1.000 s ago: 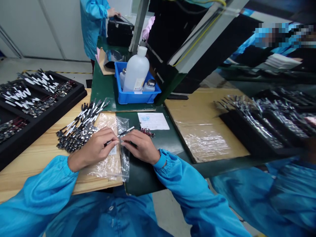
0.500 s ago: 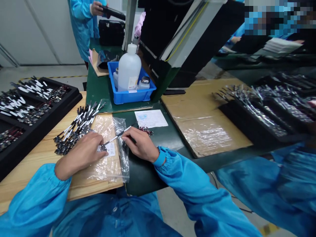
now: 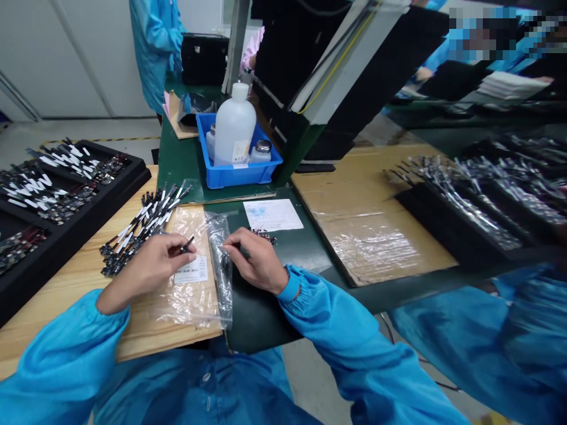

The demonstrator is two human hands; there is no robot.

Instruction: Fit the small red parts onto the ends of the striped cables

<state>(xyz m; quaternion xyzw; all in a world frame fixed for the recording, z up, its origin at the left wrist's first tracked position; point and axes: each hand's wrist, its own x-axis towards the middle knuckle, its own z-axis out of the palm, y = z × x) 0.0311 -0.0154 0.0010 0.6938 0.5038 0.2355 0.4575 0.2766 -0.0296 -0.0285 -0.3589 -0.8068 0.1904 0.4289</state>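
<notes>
My left hand (image 3: 144,273) pinches a small dark strip (image 3: 188,244) between its fingertips, above a clear plastic bag (image 3: 192,304) with a white label (image 3: 191,270). The bag lies on a wooden board (image 3: 66,295). Just left of that hand is a heap of black-and-white flexible circuit strips (image 3: 144,227). My right hand (image 3: 256,262) rests beside the bag's crumpled edge (image 3: 220,260), with its fingers curled. Nothing shows clearly in them. A small cluster of red-wired parts (image 3: 264,236) lies just beyond it.
A black foam tray (image 3: 75,203) of similar strips is at left. Ahead are a paper sheet (image 3: 273,215) and a blue crate (image 3: 234,177) holding a white plastic bottle (image 3: 234,127). A co-worker in a blue gown (image 3: 155,53) stands at the far end of the green bench (image 3: 186,153).
The strip no longer spans both hands; my left hand holds it alone, and my right hand has moved slightly away. The co-worker's hand and the black object held earlier are out of view.
</notes>
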